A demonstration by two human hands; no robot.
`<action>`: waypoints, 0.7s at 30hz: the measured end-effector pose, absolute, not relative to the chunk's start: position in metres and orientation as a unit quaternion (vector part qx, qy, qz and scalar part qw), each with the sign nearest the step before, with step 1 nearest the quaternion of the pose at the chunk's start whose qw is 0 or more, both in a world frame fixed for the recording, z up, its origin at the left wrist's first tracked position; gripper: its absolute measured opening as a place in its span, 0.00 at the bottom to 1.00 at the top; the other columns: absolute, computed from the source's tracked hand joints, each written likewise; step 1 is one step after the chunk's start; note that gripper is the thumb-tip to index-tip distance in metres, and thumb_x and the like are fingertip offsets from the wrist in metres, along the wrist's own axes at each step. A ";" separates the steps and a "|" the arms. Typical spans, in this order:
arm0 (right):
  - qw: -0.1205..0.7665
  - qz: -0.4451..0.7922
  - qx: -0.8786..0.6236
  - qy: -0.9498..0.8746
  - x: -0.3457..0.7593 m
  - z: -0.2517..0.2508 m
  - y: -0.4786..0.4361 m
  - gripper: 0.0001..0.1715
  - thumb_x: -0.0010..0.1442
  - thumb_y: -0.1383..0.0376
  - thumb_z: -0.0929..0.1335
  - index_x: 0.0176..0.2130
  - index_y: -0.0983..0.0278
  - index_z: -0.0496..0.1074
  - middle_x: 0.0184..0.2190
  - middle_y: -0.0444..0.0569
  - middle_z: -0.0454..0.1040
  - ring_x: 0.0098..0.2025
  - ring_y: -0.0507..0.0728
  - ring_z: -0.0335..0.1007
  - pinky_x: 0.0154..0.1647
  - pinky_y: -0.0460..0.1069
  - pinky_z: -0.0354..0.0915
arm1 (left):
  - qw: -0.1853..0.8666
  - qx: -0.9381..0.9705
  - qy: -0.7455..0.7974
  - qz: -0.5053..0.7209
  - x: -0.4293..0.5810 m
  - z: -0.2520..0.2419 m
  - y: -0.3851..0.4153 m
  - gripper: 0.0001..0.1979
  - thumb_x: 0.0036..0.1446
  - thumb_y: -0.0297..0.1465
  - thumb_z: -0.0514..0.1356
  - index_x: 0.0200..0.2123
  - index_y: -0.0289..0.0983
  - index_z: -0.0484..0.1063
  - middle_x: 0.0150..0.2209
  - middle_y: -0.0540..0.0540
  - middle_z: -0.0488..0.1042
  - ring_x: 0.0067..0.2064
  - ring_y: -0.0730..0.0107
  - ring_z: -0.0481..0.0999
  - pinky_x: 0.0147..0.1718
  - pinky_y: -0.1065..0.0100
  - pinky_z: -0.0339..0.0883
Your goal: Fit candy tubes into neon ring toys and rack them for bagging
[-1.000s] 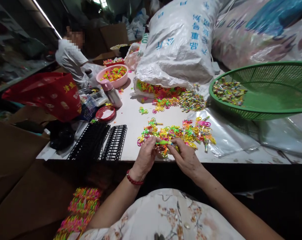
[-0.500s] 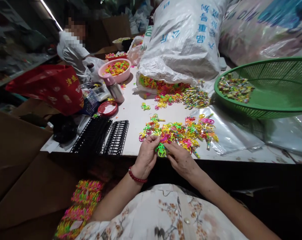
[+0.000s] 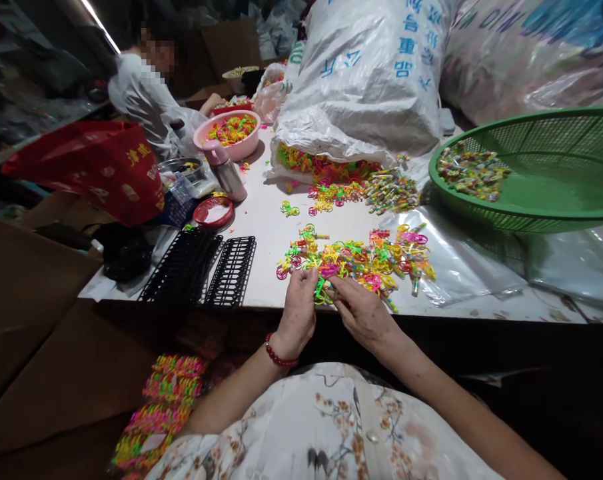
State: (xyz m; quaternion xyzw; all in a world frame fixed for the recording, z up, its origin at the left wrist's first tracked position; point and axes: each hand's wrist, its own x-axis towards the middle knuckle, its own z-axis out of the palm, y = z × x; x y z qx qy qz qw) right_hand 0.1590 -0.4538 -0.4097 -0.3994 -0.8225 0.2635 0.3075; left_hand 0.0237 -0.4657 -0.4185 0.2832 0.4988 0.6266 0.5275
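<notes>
At the table's front edge my left hand [image 3: 299, 303], with a red bead bracelet [image 3: 280, 353] on its wrist, is closed in a pinch. Facing it, my right hand [image 3: 364, 310] is closed too. Between their fingertips is a small plastic toy bicycle [image 3: 327, 270], pink as far as I can see and partly covered by the fingers. A green toy bicycle [image 3: 322, 292] shows just below; whether it is held or lying there, I cannot tell. Right behind my hands spreads a pile of bright toy bicycles [image 3: 351, 253], some with small candy-filled tubes.
An open white sack [image 3: 361, 80] spills plastic pieces beside a heap of filled tubes [image 3: 394, 192]. At right are a green basket [image 3: 546, 200] and clear bags [image 3: 461, 267]. Black racks [image 3: 231, 270], a flask [image 3: 226, 173] and a pink basin [image 3: 251, 143] stand left. Another person [image 3: 141, 87] sits beyond.
My hands stay together at the pile, with the left fingers turned more upright. The view has shifted slightly. The other person's arm now reaches toward the containers at the back.
</notes>
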 end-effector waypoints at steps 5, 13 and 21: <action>0.343 0.337 -0.463 -0.745 0.159 -0.406 -0.451 0.16 0.67 0.58 0.61 0.48 0.64 0.68 0.42 0.53 0.77 0.43 0.58 0.73 0.46 0.52 0.67 | 0.528 0.287 0.508 0.617 0.023 -0.414 -0.465 0.18 0.55 0.47 0.63 0.36 0.38 0.68 0.32 0.50 0.70 0.34 0.72 0.69 0.37 0.70 0.63; 0.318 0.395 -0.462 -0.728 0.163 -0.397 -0.450 0.18 0.67 0.52 0.62 0.35 0.63 0.70 0.29 0.45 0.74 0.31 0.54 0.68 0.34 0.47 0.62 | 0.493 0.379 0.526 0.580 0.025 -0.412 -0.466 0.14 0.63 0.43 0.57 0.35 0.38 0.65 0.33 0.51 0.65 0.35 0.72 0.63 0.37 0.70 0.60; 0.356 0.344 -0.426 -0.757 0.166 -0.406 -0.450 0.11 0.66 0.59 0.65 0.39 0.63 0.72 0.32 0.47 0.75 0.33 0.54 0.70 0.36 0.48 0.63 | 0.456 0.402 0.558 0.565 0.025 -0.421 -0.463 0.16 0.64 0.45 0.54 0.33 0.39 0.62 0.30 0.52 0.61 0.33 0.71 0.59 0.35 0.70 0.57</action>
